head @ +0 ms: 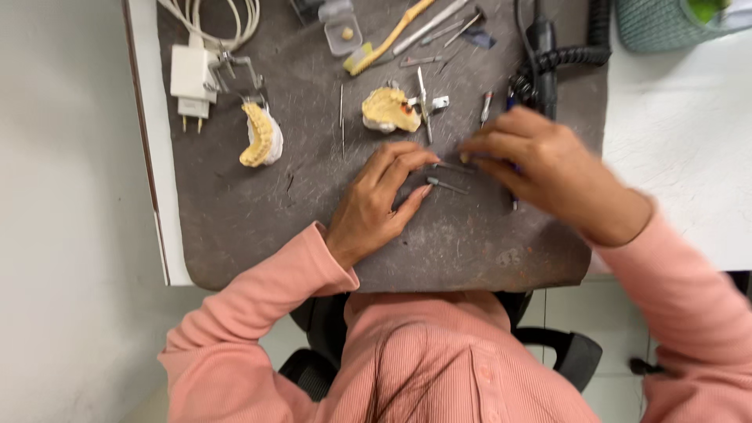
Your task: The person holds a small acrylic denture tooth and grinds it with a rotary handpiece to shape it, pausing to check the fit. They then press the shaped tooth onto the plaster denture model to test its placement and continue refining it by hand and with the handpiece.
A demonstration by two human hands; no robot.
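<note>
- One view only, from the head camera, looking straight down on a worn dark grey mat (258, 219) laid over a white bench.
- Left hand (376, 200) lies low on the mat near its centre, fingers spread and stretched toward two o'clock, fingertips resting on or just beside a small metal bur (448, 186); it pins rather than pinches.
- Right hand (540, 160) sits at three o'clock from the left hand, fingers curled down and drawn together around a thin dark tool shaft (514, 202) that pokes out beneath it; how firmly it pinches I cannot tell, since the fingertips are blurred.
- A second thin bur (454, 167) lies between the two hands, touching the left fingertips.
- Judged by looks, these burs are light, stiff, smooth and prone to roll; the plain shank, not the working tip, seems the place to hold.
- At twelve o'clock from the left hand stands a yellow dental cast (389, 110), likely brittle; a second arch-shaped cast (261, 135) lies at ten o'clock.
- Farther out at eleven o'clock sits a white plug adapter (192, 78) with coiled cable; at twelve, a yellow toothbrush (385, 41) and a small clear box (342, 31).
- At one o'clock a black handpiece (542, 55) trails a coiled cord.
- No legible labels or signs show.
</note>
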